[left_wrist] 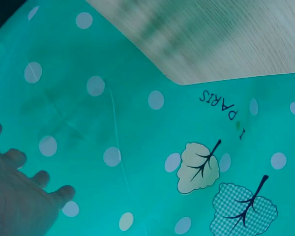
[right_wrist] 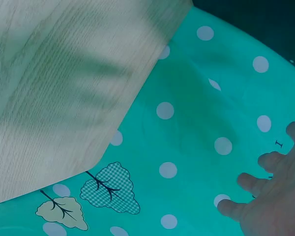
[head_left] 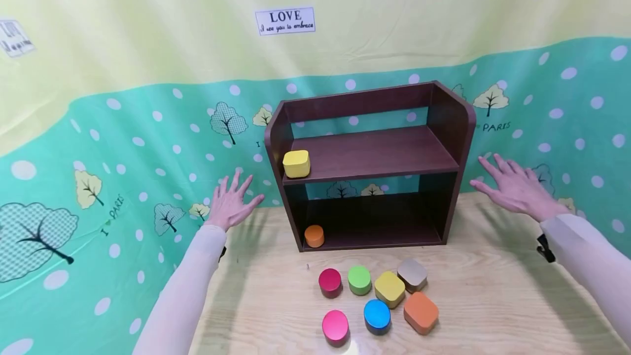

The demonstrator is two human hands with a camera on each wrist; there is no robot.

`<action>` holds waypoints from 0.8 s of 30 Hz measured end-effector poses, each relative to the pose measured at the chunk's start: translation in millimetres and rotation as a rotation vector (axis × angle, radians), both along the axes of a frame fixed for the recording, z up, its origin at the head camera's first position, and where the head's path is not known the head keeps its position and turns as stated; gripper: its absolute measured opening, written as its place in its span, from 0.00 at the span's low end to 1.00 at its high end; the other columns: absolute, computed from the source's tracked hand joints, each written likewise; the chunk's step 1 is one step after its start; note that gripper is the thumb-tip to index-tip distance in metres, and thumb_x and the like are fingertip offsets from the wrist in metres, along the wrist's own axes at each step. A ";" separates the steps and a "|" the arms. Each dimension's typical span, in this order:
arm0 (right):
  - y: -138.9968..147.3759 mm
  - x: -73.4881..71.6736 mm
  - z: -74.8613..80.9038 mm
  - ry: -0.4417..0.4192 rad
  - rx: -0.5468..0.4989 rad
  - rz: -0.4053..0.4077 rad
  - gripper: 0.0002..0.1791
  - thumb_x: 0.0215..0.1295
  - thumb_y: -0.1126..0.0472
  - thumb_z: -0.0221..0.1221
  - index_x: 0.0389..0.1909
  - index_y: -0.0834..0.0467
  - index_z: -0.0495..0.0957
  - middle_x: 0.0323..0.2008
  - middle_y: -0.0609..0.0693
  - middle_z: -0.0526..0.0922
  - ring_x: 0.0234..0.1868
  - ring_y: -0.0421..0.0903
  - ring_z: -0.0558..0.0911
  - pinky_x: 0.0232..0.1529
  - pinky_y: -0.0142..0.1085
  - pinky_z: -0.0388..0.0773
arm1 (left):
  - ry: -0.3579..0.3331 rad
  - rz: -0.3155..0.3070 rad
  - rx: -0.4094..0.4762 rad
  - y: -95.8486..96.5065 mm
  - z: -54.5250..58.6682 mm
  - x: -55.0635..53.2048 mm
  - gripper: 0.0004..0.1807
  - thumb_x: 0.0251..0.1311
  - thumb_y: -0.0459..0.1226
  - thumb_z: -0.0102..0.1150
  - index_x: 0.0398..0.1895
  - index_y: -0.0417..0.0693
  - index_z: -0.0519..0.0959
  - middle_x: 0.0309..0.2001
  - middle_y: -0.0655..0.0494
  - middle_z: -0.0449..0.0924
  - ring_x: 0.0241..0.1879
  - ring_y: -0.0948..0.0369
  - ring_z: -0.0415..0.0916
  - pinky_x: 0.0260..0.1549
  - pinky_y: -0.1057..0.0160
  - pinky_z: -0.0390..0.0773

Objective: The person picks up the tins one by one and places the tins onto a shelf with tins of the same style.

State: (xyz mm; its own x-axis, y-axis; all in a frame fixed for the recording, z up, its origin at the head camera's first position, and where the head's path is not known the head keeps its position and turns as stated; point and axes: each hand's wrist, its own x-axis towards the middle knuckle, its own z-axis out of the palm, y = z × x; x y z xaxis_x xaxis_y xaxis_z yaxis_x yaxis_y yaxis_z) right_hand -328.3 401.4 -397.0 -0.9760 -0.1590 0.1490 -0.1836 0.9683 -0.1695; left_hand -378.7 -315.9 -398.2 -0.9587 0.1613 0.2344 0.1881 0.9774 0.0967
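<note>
My left hand (head_left: pixel 230 204) hovers left of a dark brown two-tier shelf (head_left: pixel 370 152), fingers spread and holding nothing. On the other side my right hand (head_left: pixel 520 188) is held out the same way, apart from the shelf. A yellow rounded-square tin (head_left: pixel 297 164) sits at the left end of the upper shelf. Below it, an orange round tin (head_left: pixel 314 236) stands at the left of the lower shelf. Both wrist views show spread fingers, left hand (left_wrist: pixel 24 196) and right hand (right_wrist: pixel 270 191), against the patterned cloth.
In front of the shelf lie a dark red tin (head_left: pixel 330 282), green tin (head_left: pixel 359 280), yellow tin (head_left: pixel 390 289), grey tin (head_left: pixel 412 275), pink tin (head_left: pixel 336 327), blue tin (head_left: pixel 377 316) and orange tin (head_left: pixel 421 313). Dotted cloth (head_left: pixel 162 108) surrounds the wooden table (head_left: pixel 266 300).
</note>
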 end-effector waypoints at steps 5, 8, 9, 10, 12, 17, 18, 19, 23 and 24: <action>-1.0 3.5 1.1 -0.003 -0.027 -0.001 0.49 0.84 0.31 0.42 0.90 0.53 0.37 0.86 0.77 0.42 0.81 0.86 0.48 0.72 0.85 0.45 | 0.007 0.002 0.013 0.9 -0.5 -0.6 0.49 0.75 0.70 0.43 0.90 0.55 0.53 0.91 0.39 0.36 0.87 0.27 0.40 0.82 0.23 0.46; -1.7 6.1 1.1 -0.008 -0.044 -0.002 0.49 0.84 0.31 0.42 0.90 0.53 0.37 0.86 0.76 0.41 0.81 0.85 0.46 0.73 0.84 0.44 | 0.007 -0.009 0.045 3.5 -0.7 0.7 0.49 0.75 0.70 0.44 0.90 0.55 0.52 0.91 0.38 0.34 0.87 0.27 0.39 0.82 0.24 0.46; -1.8 7.0 1.0 -0.008 -0.048 -0.002 0.49 0.84 0.31 0.42 0.90 0.53 0.37 0.86 0.76 0.41 0.81 0.85 0.46 0.73 0.84 0.44 | 0.008 -0.015 0.058 4.3 -0.6 1.2 0.49 0.75 0.70 0.44 0.90 0.55 0.52 0.91 0.37 0.34 0.87 0.27 0.39 0.82 0.24 0.46; -1.8 7.8 0.7 -0.010 -0.053 -0.002 0.49 0.84 0.31 0.42 0.90 0.53 0.37 0.86 0.76 0.40 0.82 0.85 0.46 0.73 0.84 0.43 | 0.009 -0.019 0.070 4.9 -0.8 1.7 0.49 0.75 0.70 0.45 0.90 0.55 0.52 0.91 0.37 0.33 0.87 0.27 0.39 0.82 0.24 0.45; -1.7 9.4 -0.7 -0.013 -0.058 0.001 0.49 0.84 0.32 0.42 0.90 0.54 0.36 0.86 0.77 0.39 0.82 0.85 0.45 0.74 0.84 0.43 | 0.015 -0.025 0.083 5.7 -1.4 2.6 0.49 0.75 0.69 0.45 0.90 0.55 0.52 0.91 0.37 0.32 0.86 0.27 0.39 0.82 0.24 0.45; -1.0 13.2 -7.0 -0.015 -0.065 0.007 0.48 0.85 0.33 0.43 0.90 0.54 0.37 0.86 0.77 0.38 0.82 0.84 0.46 0.74 0.83 0.42 | 0.018 -0.026 0.080 6.0 -5.2 5.3 0.49 0.75 0.69 0.46 0.90 0.54 0.54 0.90 0.36 0.32 0.86 0.26 0.41 0.82 0.24 0.45; -0.7 13.8 -8.3 -0.012 -0.068 0.007 0.48 0.85 0.33 0.43 0.90 0.54 0.37 0.86 0.77 0.39 0.82 0.84 0.46 0.74 0.83 0.42 | 0.019 -0.026 0.076 6.1 -6.0 5.7 0.49 0.75 0.69 0.46 0.89 0.54 0.54 0.90 0.35 0.33 0.86 0.27 0.41 0.82 0.24 0.46; -0.4 14.5 -9.4 -0.005 -0.067 0.006 0.48 0.85 0.33 0.43 0.90 0.55 0.38 0.86 0.77 0.39 0.82 0.85 0.47 0.74 0.83 0.43 | 0.020 -0.026 0.073 6.4 -6.7 6.0 0.49 0.75 0.69 0.46 0.90 0.54 0.54 0.90 0.35 0.33 0.86 0.27 0.41 0.82 0.24 0.46; 0.7 17.1 -12.1 0.014 -0.073 0.001 0.48 0.85 0.34 0.44 0.90 0.56 0.40 0.85 0.78 0.41 0.81 0.85 0.48 0.74 0.83 0.45 | 0.032 -0.034 0.069 8.1 -7.5 6.5 0.49 0.75 0.69 0.47 0.89 0.54 0.55 0.90 0.35 0.34 0.86 0.27 0.41 0.82 0.25 0.47; 0.6 17.6 -12.3 0.014 -0.075 0.001 0.48 0.85 0.34 0.44 0.90 0.56 0.40 0.85 0.78 0.40 0.80 0.86 0.48 0.74 0.83 0.45 | 0.035 -0.036 0.071 8.2 -7.4 6.6 0.49 0.75 0.69 0.47 0.89 0.54 0.55 0.90 0.35 0.35 0.86 0.27 0.42 0.82 0.25 0.47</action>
State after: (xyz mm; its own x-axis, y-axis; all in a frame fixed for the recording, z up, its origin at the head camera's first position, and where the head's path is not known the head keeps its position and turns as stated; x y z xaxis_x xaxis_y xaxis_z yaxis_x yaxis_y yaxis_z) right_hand -310.7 402.0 -409.3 -0.9736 -0.1480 0.1737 -0.1875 0.9528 -0.2387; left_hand -372.1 -307.6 -405.7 -0.9436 0.1770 0.2796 0.2272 0.9609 0.1582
